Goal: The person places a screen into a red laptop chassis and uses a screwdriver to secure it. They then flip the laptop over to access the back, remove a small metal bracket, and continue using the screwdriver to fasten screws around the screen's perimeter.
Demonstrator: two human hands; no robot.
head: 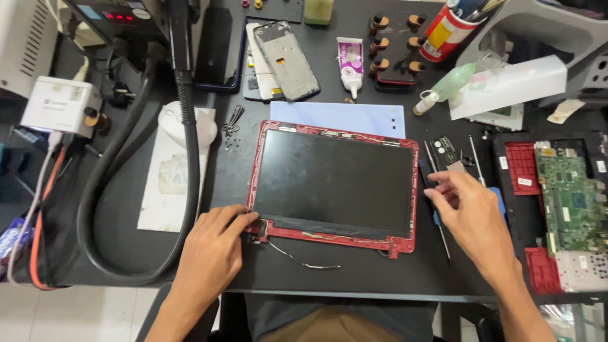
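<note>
Your left hand (212, 250) rests at the near-left corner of the red-framed laptop screen panel (334, 182), fingertips pressed together on the hinge bracket there. The panel lies flat on the black desk (126, 228), long axis running left to right, stretching rightward from that grip. Your right hand (475, 212) hovers beyond the panel's right edge, fingers loosely spread over thin screwdrivers (437, 190), holding nothing I can see.

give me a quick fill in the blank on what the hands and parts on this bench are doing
1. The left hand touches the screen assembly's near-left ____.
2. The screen's frame is ____ in colour.
3. The right hand reaches over tools lying to the ____ of the screen.
4. The green circuit board sits at the far ____.

Missing: corner; red; right; right
</note>
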